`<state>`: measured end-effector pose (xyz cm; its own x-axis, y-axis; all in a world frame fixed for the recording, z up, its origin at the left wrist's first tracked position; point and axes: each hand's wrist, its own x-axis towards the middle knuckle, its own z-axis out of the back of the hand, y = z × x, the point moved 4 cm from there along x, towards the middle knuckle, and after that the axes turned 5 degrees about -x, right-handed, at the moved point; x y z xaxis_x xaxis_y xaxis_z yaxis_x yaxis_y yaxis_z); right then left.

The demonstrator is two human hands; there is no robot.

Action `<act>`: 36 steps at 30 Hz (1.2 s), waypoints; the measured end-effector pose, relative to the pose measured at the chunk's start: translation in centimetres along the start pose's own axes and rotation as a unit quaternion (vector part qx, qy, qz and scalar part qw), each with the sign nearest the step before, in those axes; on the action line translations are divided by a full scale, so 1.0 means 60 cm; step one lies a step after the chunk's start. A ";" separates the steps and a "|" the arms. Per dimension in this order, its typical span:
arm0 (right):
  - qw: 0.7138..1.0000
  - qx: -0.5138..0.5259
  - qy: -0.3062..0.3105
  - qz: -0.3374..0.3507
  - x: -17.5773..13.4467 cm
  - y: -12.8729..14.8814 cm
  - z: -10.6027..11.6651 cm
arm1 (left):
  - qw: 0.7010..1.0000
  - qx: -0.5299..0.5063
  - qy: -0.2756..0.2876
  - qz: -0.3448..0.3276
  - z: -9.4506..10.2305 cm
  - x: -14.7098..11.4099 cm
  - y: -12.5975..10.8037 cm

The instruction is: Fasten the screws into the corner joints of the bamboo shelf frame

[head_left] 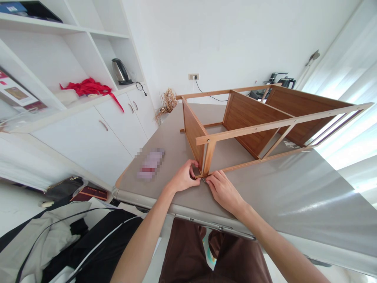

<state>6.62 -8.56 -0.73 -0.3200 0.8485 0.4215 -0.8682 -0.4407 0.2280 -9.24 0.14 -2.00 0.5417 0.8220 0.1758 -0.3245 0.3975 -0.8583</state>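
A wooden shelf rack [249, 131] lies on its side on a grey table [265, 196], its panels standing on edge. My left hand [184, 177] is closed around the near lower corner of the rack, thumb and fingers on either side of the rail end. Close beside it, my right hand [225, 192] is closed at the same corner, fingertips pinched together. A thin metal piece [203, 179] shows between the two hands, too small to name. What the right fingertips hold is mostly hidden. A screw head [209, 140] sits in the upper rail above.
A blurred pinkish item [150, 165] lies left on the table. White shelving [79, 31] holds a kettle [120, 70] and red cloth [91, 87]. Clothes [64, 236] are heaped at lower left. Dried stalks [167, 103] stand behind the table; a curtain [350, 94] hangs right.
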 end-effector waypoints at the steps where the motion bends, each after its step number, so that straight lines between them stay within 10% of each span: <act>1: 1.000 -0.004 -0.001 0.001 0.000 0.002 -0.001 | 1.000 0.000 -0.001 -0.001 0.000 0.000 0.001; 36: 0.999 0.014 -0.033 -0.038 -0.011 -0.014 -0.004 | 1.000 0.011 -0.007 -0.007 0.000 0.001 0.003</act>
<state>7.48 -8.67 -1.40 -0.2263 0.8591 0.4591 -0.8782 -0.3839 0.2854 -9.29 0.25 -2.14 0.5359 0.8215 0.1949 -0.3338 0.4182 -0.8448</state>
